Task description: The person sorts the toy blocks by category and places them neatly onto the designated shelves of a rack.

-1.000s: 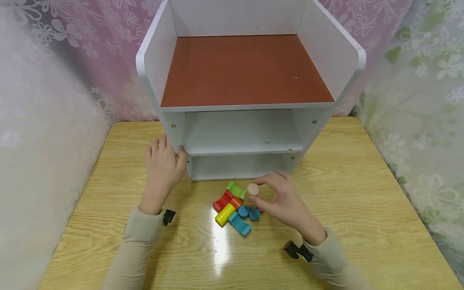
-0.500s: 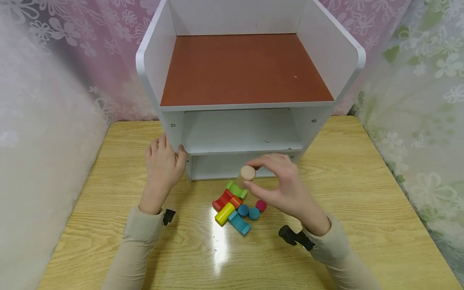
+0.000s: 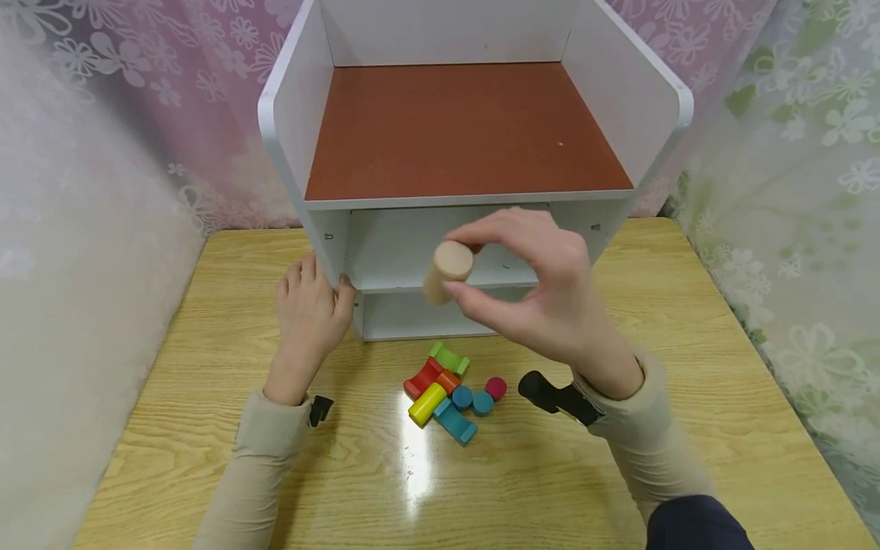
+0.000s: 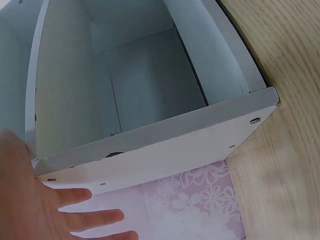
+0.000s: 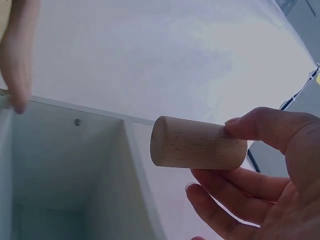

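Observation:
Pinched between the thumb and fingers of my right hand point(image 3: 553, 298) is a plain wooden cylinder block point(image 3: 452, 263), held up in front of the middle shelf of the white cabinet point(image 3: 319, 206). The right wrist view shows the same cylinder point(image 5: 195, 144) lengthwise, thumb on one side and fingers on the other. My left hand point(image 3: 308, 328) rests against the cabinet's left side, thumb at its front edge. In the left wrist view its fingers point(image 4: 95, 219) stretch straight along the outside of the side panel point(image 4: 165, 160).
On the wooden table point(image 3: 344, 489) lie a yellow cylinder point(image 3: 427, 405), a red curved block point(image 3: 423, 378), a green curved block point(image 3: 450, 359), a blue curved block point(image 3: 455, 422), a pink round block point(image 3: 496, 388) and several others. Above them rises the cabinet's brown top shelf point(image 3: 467, 130).
My right hand has lifted the wooden cylinder from beside the blocks up to the height of the middle shelf, uncovering the pink block. The left hand has stayed in place.

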Action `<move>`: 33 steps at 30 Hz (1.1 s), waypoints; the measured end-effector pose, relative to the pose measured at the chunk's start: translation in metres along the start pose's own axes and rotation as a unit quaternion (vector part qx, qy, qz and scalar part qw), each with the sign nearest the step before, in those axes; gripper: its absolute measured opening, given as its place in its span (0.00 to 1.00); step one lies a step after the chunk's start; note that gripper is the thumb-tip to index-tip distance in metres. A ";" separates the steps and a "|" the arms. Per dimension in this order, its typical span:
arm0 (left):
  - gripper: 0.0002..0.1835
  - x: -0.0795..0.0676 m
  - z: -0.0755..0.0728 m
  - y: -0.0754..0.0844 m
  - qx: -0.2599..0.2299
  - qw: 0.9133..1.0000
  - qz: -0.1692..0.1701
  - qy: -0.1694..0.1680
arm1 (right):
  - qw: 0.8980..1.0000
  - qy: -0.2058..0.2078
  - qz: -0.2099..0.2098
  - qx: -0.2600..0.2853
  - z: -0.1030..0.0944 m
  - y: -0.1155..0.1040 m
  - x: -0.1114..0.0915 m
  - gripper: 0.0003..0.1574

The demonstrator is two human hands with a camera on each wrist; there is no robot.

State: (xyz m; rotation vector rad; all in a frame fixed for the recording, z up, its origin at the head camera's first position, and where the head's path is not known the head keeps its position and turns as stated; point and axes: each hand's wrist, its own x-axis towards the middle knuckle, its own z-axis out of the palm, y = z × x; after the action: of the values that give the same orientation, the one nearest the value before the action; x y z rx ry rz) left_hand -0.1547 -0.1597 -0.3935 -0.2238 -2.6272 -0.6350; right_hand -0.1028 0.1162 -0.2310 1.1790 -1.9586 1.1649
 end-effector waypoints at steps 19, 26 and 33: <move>0.31 0.001 0.000 0.000 -0.007 1.000 -0.012 -0.014 | 0.999 -0.042 0.017 0.010 0.000 0.025 0.095 0.12; 0.31 0.001 0.000 0.001 -0.008 1.000 -0.014 -0.020 | 0.991 -0.069 0.111 0.004 0.011 0.040 0.109 0.09; 0.30 -0.001 -0.001 0.001 -0.009 1.000 -0.013 -0.022 | 0.983 -0.076 0.166 -0.030 0.009 0.052 0.109 0.10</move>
State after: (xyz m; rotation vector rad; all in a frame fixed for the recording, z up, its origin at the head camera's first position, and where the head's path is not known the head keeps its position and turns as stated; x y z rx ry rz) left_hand -0.1534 -0.1591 -0.3923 -0.2105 -2.6710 -0.6711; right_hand -0.1983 0.0766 -0.1684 0.9573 -2.3589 1.1947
